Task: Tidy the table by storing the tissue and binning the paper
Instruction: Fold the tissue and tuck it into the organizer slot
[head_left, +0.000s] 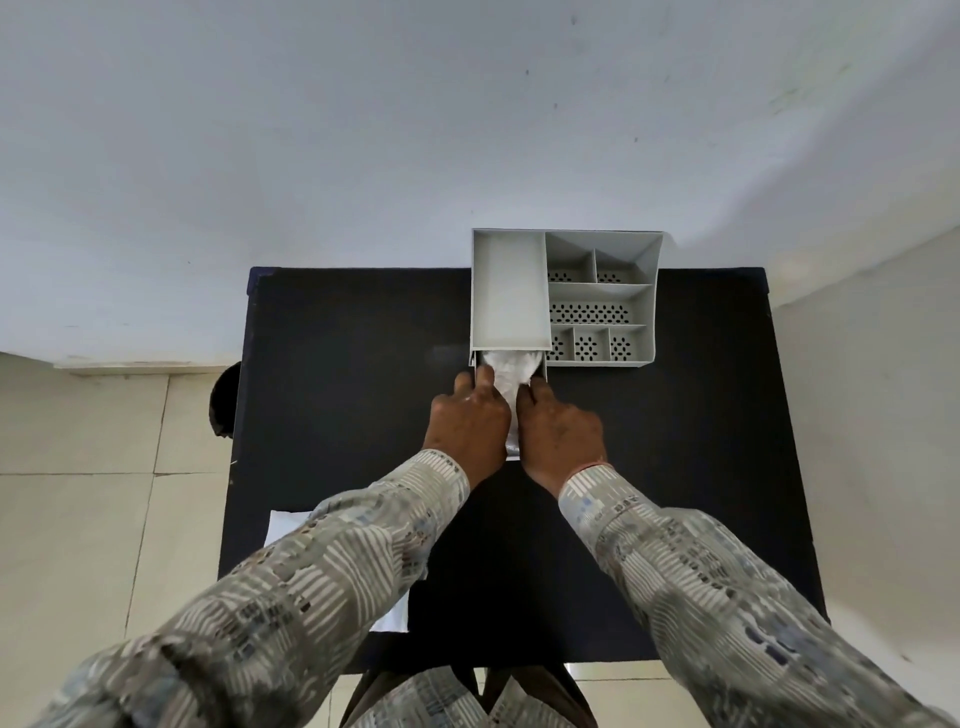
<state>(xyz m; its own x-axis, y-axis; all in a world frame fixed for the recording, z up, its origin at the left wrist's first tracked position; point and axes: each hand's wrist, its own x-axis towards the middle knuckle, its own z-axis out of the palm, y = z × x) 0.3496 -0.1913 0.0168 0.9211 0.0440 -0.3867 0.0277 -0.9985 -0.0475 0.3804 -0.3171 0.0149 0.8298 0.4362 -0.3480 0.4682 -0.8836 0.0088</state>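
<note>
Patterned sleeves (332, 577) nearest; paper (284, 525) at 7 o'clock under left sleeve, unbinned; left hand (467, 421) and right hand (558, 431) pinch tissue (506, 371), feeding organiser (566, 296) drawer slot at 12 o'clock; risk: tissue bunches at slot mouth, jams.

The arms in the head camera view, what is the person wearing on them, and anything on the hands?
Both arms wear long sleeves of the same patterned fabric: the left sleeve and right sleeve show short stripes and small blocks in beige, grey and off-white with darker flecks. The cuffs end at the wrists. The left hand and right hand are bare: no gloves, and no ring or watch shows.
</note>
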